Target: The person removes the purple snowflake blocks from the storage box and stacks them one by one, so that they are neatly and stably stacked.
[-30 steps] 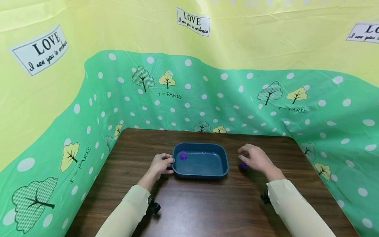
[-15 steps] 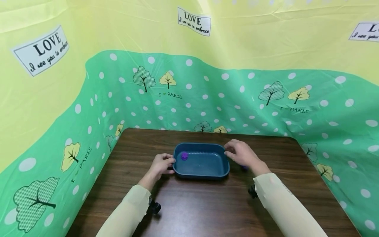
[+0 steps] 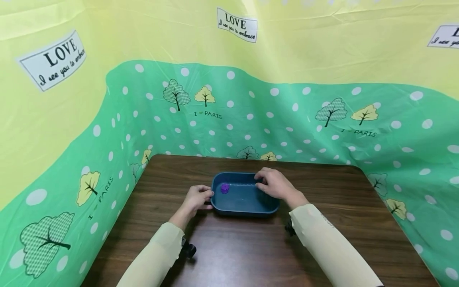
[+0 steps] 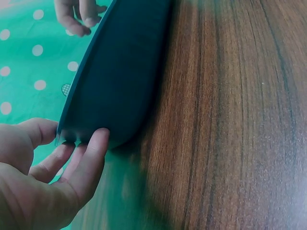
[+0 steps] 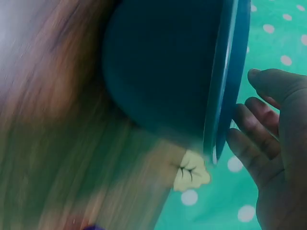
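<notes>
A dark blue rectangular plastic tray [image 3: 244, 213] sits on the wooden table, with a small purple flower-shaped piece [image 3: 224, 188] inside at its left. My left hand [image 3: 196, 199] grips the tray's left end; in the left wrist view the thumb [image 4: 41, 129] is at the rim and the fingers [image 4: 98, 143] lie against the outer wall. Over the tray's right part hangs my right hand [image 3: 275, 183], fingers loosely bent. Nothing shows between its thumb and fingers [image 5: 249, 127] in the right wrist view, where they are near the rim.
At the bottom edge of the right wrist view, a bit of a purple thing [image 5: 93, 227] and a blurred red patch [image 5: 74, 221] show on the table. A green and yellow printed cloth [image 3: 229, 119] hangs around the table's back and sides.
My right hand has moved left from above a purple piece beside the tray to over the tray's right part. The left hand stays at the tray's left end.
</notes>
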`<state>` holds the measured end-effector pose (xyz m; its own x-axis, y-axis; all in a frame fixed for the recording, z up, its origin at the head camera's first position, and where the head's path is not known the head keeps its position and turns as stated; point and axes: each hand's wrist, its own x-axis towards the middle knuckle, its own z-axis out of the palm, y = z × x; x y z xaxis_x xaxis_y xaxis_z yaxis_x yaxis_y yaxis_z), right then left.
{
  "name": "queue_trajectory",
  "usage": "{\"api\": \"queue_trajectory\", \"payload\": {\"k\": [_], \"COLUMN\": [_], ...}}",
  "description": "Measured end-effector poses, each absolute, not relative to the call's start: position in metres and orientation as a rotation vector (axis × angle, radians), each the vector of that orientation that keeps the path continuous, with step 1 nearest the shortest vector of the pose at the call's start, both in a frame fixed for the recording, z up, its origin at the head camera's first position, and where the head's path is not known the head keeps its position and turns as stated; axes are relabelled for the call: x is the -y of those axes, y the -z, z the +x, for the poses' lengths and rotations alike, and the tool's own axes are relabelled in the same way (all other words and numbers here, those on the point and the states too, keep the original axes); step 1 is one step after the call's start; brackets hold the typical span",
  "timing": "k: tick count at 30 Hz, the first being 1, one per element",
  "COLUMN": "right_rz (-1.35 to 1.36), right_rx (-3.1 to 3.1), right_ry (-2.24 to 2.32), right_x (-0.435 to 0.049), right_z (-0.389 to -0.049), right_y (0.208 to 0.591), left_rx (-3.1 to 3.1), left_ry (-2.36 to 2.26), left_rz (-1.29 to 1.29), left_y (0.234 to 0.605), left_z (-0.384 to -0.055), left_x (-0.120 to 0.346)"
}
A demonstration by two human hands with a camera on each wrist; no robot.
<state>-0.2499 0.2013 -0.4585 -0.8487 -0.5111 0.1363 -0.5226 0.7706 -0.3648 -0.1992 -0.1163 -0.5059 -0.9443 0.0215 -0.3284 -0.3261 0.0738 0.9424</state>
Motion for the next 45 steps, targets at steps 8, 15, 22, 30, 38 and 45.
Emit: {"api": "queue_trajectory", "payload": {"k": [8, 15, 22, 30, 38, 45], "right_rz": [0.9, 0.91, 0.857, 0.844, 0.845, 0.861], "right_rx": [2.966, 3.035, 3.118, 3.196, 3.185, 3.177], "right_ry": [-0.638, -0.666, -0.676, -0.613, -0.578, -0.507], "right_x": [-0.171, -0.145, -0.129, -0.116, -0.103, -0.094], "right_z": [-0.254, -0.257, -0.259, -0.259, -0.258, -0.261], "right_y": [0.467, 0.476, 0.487, 0.495, 0.504, 0.505], "left_rx": [-2.093, -2.089, -2.085, -2.078, -2.07, -2.066], "left_ry": [-1.95, -1.946, -1.946, -1.959, -1.959, -1.975], "left_rz": [-0.309, -0.315, -0.318, -0.326, -0.32, -0.32], "left_y": [0.505, 0.504, 0.504, 0.505, 0.507, 0.505], "left_z": [-0.202, -0.201, -0.201, -0.201, -0.201, -0.201], "left_x": [0.116, 0.116, 0.115, 0.115, 0.115, 0.116]}}
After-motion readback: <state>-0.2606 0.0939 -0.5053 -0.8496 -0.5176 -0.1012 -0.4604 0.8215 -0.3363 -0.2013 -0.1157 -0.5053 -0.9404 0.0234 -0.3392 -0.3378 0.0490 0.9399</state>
